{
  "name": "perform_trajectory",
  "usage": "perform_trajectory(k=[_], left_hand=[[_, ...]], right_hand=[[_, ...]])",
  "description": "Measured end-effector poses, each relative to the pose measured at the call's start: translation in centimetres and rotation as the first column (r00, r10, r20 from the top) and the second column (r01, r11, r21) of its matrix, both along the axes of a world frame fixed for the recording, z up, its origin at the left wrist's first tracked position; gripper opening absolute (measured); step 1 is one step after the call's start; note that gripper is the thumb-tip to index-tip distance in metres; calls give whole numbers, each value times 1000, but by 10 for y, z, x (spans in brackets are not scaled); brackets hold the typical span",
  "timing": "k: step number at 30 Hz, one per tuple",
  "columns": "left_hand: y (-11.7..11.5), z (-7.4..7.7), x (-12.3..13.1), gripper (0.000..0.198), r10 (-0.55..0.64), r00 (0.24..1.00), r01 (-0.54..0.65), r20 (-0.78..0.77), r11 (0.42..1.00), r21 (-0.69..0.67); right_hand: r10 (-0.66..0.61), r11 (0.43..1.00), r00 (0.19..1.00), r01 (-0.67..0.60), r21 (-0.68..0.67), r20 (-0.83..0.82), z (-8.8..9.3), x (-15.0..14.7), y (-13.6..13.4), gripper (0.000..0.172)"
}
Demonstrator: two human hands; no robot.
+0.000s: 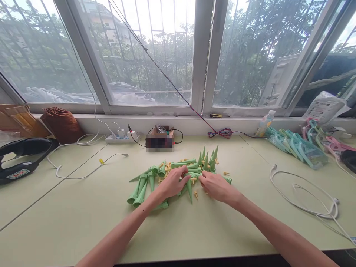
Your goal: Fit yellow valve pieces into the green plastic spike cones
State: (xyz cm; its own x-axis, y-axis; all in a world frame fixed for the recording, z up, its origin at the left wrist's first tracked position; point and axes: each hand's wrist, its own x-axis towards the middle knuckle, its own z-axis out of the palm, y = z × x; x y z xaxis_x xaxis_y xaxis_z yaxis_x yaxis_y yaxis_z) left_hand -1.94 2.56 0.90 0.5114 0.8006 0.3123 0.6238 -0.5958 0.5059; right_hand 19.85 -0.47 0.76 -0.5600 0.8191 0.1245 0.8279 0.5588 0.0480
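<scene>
Head view: left hand [175, 181] at green cone [190, 191]

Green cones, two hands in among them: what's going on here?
A person has both bare hands in a pile of green cones and small yellow pieces on a table. The left hand is at a cone pointing toward the person; the right hand is close beside it, its grip hidden. Several cones stand upright behind.
</scene>
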Motion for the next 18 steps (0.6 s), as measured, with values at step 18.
perform_trajectory(k=[18], left_hand=[[3, -1, 4, 17, 3, 999, -2, 35, 999, -45]], right_hand=[[16, 998, 944, 5, 62, -331, -8, 4, 7, 21]])
